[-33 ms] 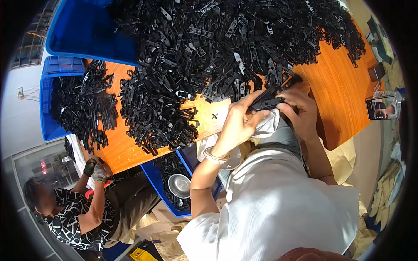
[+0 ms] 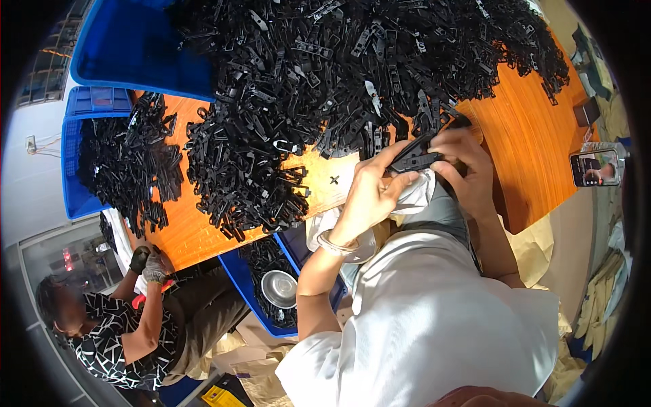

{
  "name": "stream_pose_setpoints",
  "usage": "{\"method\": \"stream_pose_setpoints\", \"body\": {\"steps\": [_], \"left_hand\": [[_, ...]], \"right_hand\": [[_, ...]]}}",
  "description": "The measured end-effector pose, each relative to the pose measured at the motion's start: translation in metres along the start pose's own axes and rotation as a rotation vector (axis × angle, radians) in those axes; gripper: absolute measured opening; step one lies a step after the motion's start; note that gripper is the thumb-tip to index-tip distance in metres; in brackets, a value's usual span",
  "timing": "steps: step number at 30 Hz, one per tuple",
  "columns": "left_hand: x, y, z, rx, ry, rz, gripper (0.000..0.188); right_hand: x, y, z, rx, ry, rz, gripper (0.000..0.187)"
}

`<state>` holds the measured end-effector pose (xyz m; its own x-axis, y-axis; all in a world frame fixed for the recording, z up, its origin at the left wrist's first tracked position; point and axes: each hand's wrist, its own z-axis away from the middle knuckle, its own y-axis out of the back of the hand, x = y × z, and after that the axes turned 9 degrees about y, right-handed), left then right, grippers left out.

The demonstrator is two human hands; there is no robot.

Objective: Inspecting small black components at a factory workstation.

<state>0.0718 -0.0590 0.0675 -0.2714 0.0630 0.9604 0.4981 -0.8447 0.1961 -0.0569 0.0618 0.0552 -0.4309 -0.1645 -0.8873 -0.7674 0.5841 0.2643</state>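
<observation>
Between my two hands is a long black plastic part (image 2: 415,163), shaped like a clip with a slim arm rising from it. My left hand (image 2: 369,193) pinches its left end between thumb and fingers. The fingers of my right hand (image 2: 469,166) are bent round its right end, the thumb lying along its lower edge. Just beyond my fingers spreads a large heap of similar black plastic parts (image 2: 291,74). A white cloth (image 2: 417,195) shows under my hands. My fingers cover some of the held part.
The heap lies on an orange wooden table (image 2: 529,149). A blue bin (image 2: 129,47) stands far left, another blue crate (image 2: 72,169) below it. Under the table edge, a blue bin holds a metal bowl (image 2: 279,289). A gloved co-worker (image 2: 135,332) sits left; a phone (image 2: 597,167) stands right.
The fingers of my right hand have shifted slightly up and left over the black part. My left hand stays in place.
</observation>
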Motion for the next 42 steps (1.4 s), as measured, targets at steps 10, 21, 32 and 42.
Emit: {"method": "stream_pose_setpoints", "body": {"steps": [10, 21, 32, 42], "left_hand": [[-0.025, 0.001, 0.013, -0.004, -0.062, 0.002, 0.035], [-0.059, 0.048, 0.036, 0.401, -0.230, -0.559, 0.017], [-0.074, 0.086, 0.019, 0.594, -0.047, -1.341, 0.008], [-0.066, 0.065, 0.001, 0.861, -0.288, -0.694, 0.007]], "right_hand": [[0.002, -0.009, 0.004, -0.019, -0.049, -0.026, 0.034], [0.012, -0.019, 0.026, -0.314, -0.073, 0.080, 0.018], [0.028, -0.022, 0.037, -0.249, -0.054, 0.148, 0.013], [0.071, 0.035, -0.011, 0.415, -0.032, 0.699, 0.009]]}}
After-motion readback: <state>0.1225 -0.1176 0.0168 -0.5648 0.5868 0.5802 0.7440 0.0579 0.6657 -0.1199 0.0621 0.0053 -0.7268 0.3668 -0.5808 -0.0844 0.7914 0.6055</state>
